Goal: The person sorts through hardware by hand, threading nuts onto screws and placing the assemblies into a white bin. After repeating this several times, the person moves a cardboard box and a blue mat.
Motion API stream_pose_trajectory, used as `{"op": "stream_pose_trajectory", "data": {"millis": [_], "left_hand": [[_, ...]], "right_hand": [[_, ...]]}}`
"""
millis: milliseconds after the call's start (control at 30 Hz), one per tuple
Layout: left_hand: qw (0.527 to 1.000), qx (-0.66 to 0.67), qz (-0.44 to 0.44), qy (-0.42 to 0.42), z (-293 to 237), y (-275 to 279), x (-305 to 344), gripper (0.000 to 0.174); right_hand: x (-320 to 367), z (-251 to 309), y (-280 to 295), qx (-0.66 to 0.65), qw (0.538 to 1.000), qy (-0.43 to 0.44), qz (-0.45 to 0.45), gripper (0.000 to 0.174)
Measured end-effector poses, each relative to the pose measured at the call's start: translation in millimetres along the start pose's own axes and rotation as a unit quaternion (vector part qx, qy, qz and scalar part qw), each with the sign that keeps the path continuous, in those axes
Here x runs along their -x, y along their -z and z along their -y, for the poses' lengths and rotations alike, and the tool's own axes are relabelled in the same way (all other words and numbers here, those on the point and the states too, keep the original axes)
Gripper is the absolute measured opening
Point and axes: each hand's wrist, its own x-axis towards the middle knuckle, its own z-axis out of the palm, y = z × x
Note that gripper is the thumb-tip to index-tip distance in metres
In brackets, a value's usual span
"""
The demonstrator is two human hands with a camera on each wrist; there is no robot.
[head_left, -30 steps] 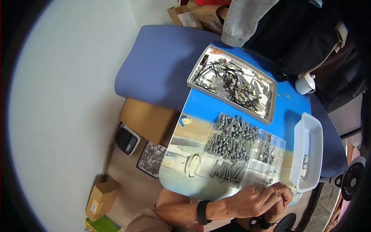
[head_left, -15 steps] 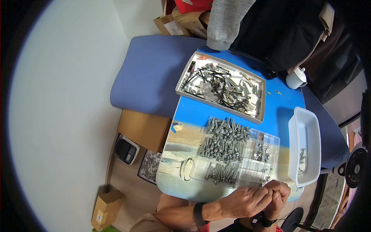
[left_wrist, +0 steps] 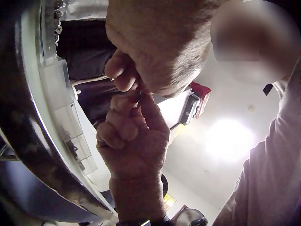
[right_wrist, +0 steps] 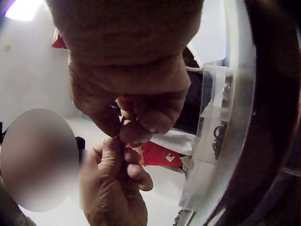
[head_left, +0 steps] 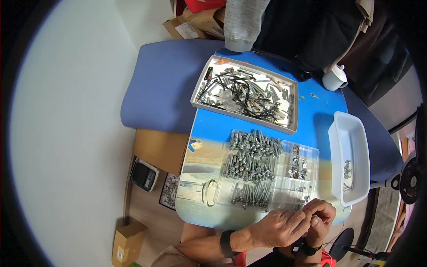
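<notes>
My left hand and right hand meet fingertip to fingertip over the table's near edge. Between their thumbs and fingers they pinch a small dark thing, mostly hidden by the fingers; I cannot tell its kind. In the left wrist view the right hand has its fingers curled toward the left hand's fingertips. Just beyond the hands lies a clear compartment box. It holds many metal bolts on its left side and small nuts and washers on its right.
A shallow cardboard tray of mixed screws lies farther back. At the right stands a white plastic bin with several screws inside. A white lidded mug is near the far right edge, and a clear ring-shaped object lies left of the box.
The head view has shifted, so the table and trays sit farther left and slightly higher. The hands stay together, pinching at the same spot beside the compartment box.
</notes>
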Motion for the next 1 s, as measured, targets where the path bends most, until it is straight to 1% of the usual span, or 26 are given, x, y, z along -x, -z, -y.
{"op": "stream_pose_trajectory", "data": {"millis": [67, 133, 267, 300, 333, 400, 433, 467, 533, 567, 600, 667, 700, 833, 900, 933, 1000], "left_hand": [[1.000, 0.006, 0.004, 0.002, -1, 0, 0, 0.030], [1.000, 0.010, 0.017, 0.007, 0, 1, 0, 0.033], [1.000, 0.012, 0.012, 0.007, 1, 2, 1, 0.037], [1.000, 0.011, 0.021, 0.005, 2, 3, 1, 0.038], [1.000, 0.010, 0.029, 0.003, 3, 4, 2, 0.038], [0.999, 0.022, 0.028, 0.000, 3, 6, 0, 0.038], [1.000, 0.021, 0.024, 0.000, 4, 5, 1, 0.037], [1.000, 0.019, 0.019, 0.001, 4, 5, 1, 0.037], [1.000, 0.023, 0.020, 0.000, 4, 5, 0, 0.036], [1.000, 0.022, 0.021, 0.002, 4, 6, 0, 0.035], [0.999, 0.027, 0.022, -0.002, 4, 7, -1, 0.035], [0.999, 0.022, 0.024, 0.008, 4, 10, -4, 0.033], [1.000, 0.019, 0.009, 0.009, 4, 8, -3, 0.033], [1.000, 0.015, 0.026, 0.004, 4, 9, -2, 0.033], [1.000, 0.011, 0.012, -0.005, 5, 7, -2, 0.033], [1.000, 0.016, 0.013, -0.009, 5, 7, -2, 0.033], [0.999, -0.040, 0.009, -0.014, 6, 7, -2, 0.027]], "right_hand": [[0, 1, 4, 0.022, 1.000, 0.002, -0.002, 0.037], [3, 0, 10, 0.022, 0.999, -0.031, 0.037, 0.038], [1, -1, 5, 0.004, 0.999, -0.038, 0.029, 0.040], [1, -2, 3, -0.021, 0.999, -0.032, 0.016, 0.035], [1, -1, 2, -0.018, 0.999, -0.032, 0.010, 0.035], [-2, 3, 1, -0.015, 1.000, -0.017, 0.021, 0.030], [-3, 4, 5, -0.008, 0.999, -0.017, 0.043, 0.025], [-2, 4, 7, -0.005, 0.999, -0.016, 0.038, 0.025], [0, 1, 12, -0.031, 0.994, -0.068, 0.080, 0.027], [3, 0, 12, -0.029, 0.993, -0.091, 0.075, 0.028], [2, 0, 10, -0.027, 0.993, -0.089, 0.070, 0.028], [-3, 0, 5, -0.048, 0.995, -0.030, 0.084, 0.029], [-5, 0, 4, -0.052, 0.994, -0.011, 0.090, 0.030], [-3, 2, 11, -0.011, 0.995, -0.032, 0.092, 0.031], [0, -1, 19, -0.023, 0.985, -0.090, 0.146, 0.027], [-1, 0, 18, -0.020, 0.986, -0.089, 0.139, 0.027], [-7, 2, 10, -0.005, 0.990, -0.050, 0.134, 0.023]]}}
